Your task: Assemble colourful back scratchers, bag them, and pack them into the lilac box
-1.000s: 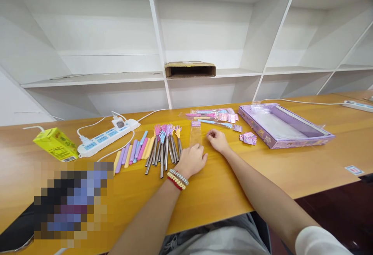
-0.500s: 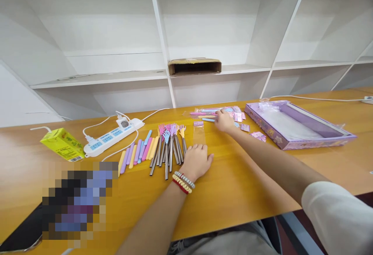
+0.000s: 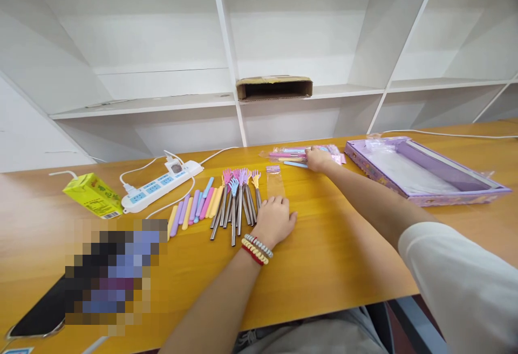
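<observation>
My left hand (image 3: 274, 220) lies flat on the table with fingers extended. Its fingertips rest at the lower end of a clear plastic bag (image 3: 275, 182) with a purple header. My right hand (image 3: 318, 158) reaches to a pile of bagged back scratchers (image 3: 289, 154) at the back, its fingers bent down against them; what they grip is hidden. A light blue handle (image 3: 295, 164) lies just in front of that pile. Left of my left hand lie several metal back scratcher rods (image 3: 233, 222) with coloured claw heads. Beside them is a row of pastel handles (image 3: 194, 205).
A purple open box (image 3: 388, 181) with clear plastic stands at right. At left are a white power strip (image 3: 162, 184) with cables, a yellow-green drink carton (image 3: 95, 195) and a dark device (image 3: 38, 311), partly blurred. A cardboard box (image 3: 275, 88) sits on the white shelf.
My right hand has moved slightly back and right over the bagged pile. Its forearm now covers the small purple packets seen before. My left hand stays at the clear bag.
</observation>
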The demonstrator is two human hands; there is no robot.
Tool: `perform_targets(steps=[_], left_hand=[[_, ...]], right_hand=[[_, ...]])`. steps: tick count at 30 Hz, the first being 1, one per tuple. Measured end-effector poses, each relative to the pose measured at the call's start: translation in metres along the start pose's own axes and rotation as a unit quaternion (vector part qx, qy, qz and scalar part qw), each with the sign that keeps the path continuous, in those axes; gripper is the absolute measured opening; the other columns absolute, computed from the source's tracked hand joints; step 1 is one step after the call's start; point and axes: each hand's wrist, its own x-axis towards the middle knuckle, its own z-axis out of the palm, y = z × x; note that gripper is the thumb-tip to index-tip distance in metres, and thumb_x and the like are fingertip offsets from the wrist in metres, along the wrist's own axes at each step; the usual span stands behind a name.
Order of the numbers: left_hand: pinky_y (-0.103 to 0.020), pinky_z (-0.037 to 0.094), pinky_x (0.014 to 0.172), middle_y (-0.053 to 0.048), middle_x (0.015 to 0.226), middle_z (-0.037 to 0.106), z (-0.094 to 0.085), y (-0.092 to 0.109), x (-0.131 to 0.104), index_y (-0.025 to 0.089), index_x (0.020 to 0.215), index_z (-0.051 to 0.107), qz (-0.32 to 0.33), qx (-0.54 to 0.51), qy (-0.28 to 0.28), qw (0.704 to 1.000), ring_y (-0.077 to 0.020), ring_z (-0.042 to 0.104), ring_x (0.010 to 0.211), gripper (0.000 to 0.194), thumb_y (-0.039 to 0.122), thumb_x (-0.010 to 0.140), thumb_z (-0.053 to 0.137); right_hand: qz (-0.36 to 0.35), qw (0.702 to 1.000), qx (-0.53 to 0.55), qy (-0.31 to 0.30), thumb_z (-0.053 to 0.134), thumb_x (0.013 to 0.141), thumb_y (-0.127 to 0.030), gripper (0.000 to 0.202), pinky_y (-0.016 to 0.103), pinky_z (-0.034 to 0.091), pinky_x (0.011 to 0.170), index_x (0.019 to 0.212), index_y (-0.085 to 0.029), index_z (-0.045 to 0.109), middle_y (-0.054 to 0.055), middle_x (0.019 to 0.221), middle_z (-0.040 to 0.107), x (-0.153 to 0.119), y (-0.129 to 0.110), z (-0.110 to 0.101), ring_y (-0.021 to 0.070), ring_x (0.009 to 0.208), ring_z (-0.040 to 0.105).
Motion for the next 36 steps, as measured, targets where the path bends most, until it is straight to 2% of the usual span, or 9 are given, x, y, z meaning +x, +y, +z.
perform_targets(steps=[6,9,13,17,21,27,30,33,36], left_hand=[[-0.038,0.04,0.083,-0.01,0.097,0.059,-0.001,-0.002,0.001,0.015,0.095,0.057,0.002,-0.006,-0.008,1.0,-0.0244,0.052,0.096,0.032,0.042,0.084,0.042],[-0.038,0.04,0.084,-0.011,0.097,0.059,-0.001,-0.003,0.002,0.015,0.095,0.057,-0.002,-0.008,-0.009,1.0,-0.0244,0.052,0.096,0.033,0.042,0.084,0.042],[-0.039,0.04,0.084,-0.011,0.094,0.059,-0.001,-0.005,0.003,0.014,0.094,0.058,-0.005,-0.005,0.002,1.0,-0.0245,0.052,0.095,0.034,0.041,0.086,0.038],[-0.039,0.041,0.082,-0.01,0.093,0.059,0.0,-0.005,0.002,0.014,0.094,0.058,-0.002,-0.007,0.005,1.0,-0.0243,0.053,0.094,0.033,0.037,0.088,0.035],[-0.037,0.042,0.082,-0.009,0.093,0.061,-0.002,-0.003,0.002,0.015,0.093,0.058,0.023,-0.029,-0.003,0.999,-0.0228,0.054,0.092,0.03,0.035,0.088,0.035],[-0.03,0.044,0.076,-0.004,0.088,0.064,-0.015,0.004,-0.001,0.021,0.096,0.058,0.104,-0.107,-0.046,0.988,-0.0183,0.059,0.084,0.028,0.036,0.088,0.036],[-0.029,0.044,0.072,-0.002,0.084,0.065,-0.018,0.004,-0.001,0.024,0.098,0.058,0.078,-0.127,-0.035,0.988,-0.0164,0.06,0.078,0.028,0.035,0.09,0.033],[-0.031,0.042,0.084,-0.005,0.097,0.064,-0.018,0.001,0.001,0.022,0.103,0.057,0.048,-0.11,0.004,0.993,-0.0183,0.057,0.094,0.027,0.032,0.087,0.039],[-0.034,0.038,0.092,-0.008,0.104,0.062,-0.015,-0.002,0.002,0.019,0.107,0.057,0.064,-0.085,-0.01,0.994,-0.0209,0.053,0.103,0.029,0.032,0.084,0.045]], right_hand=[[0.04,0.998,-0.002,0.045,0.046,0.083,-0.021,0.032,0.035,0.042,0.08,0.113,-0.01,0.053,0.021,0.111,0.052,-0.006,0.002,-0.007,0.0254,0.096,0.055],[0.065,0.991,0.01,0.117,0.043,0.084,-0.021,0.029,0.034,0.041,0.077,0.109,-0.012,0.054,0.017,0.107,0.051,-0.019,0.011,-0.018,0.0247,0.095,0.054],[0.088,0.966,0.061,0.237,0.038,0.085,-0.021,0.027,0.031,0.04,0.07,0.106,-0.016,0.054,0.013,0.105,0.049,-0.052,0.026,-0.029,0.0232,0.093,0.051],[0.104,0.936,0.113,0.315,0.04,0.083,-0.021,0.027,0.029,0.039,0.067,0.107,-0.018,0.051,0.011,0.105,0.048,-0.09,0.034,-0.022,0.0217,0.091,0.049],[0.113,0.94,0.111,0.301,0.041,0.082,-0.024,0.026,0.029,0.038,0.065,0.105,-0.017,0.051,0.011,0.102,0.048,-0.105,0.03,-0.006,0.0226,0.09,0.048],[0.105,0.952,0.074,0.279,0.04,0.082,-0.022,0.025,0.032,0.038,0.072,0.102,-0.014,0.053,0.013,0.097,0.048,-0.095,0.025,0.005,0.0244,0.09,0.046],[0.078,0.952,0.066,0.289,0.04,0.082,-0.021,0.025,0.033,0.038,0.077,0.103,-0.014,0.053,0.014,0.098,0.048,-0.095,0.025,0.007,0.0253,0.093,0.045],[0.086,0.951,0.07,0.289,0.04,0.082,-0.021,0.027,0.035,0.038,0.078,0.104,-0.013,0.052,0.015,0.099,0.048,-0.097,0.025,0.006,0.0262,0.094,0.045],[0.115,0.952,0.065,0.275,0.039,0.082,-0.02,0.027,0.036,0.038,0.077,0.104,-0.011,0.052,0.017,0.099,0.048,-0.097,0.025,0.006,0.027,0.092,0.046]])
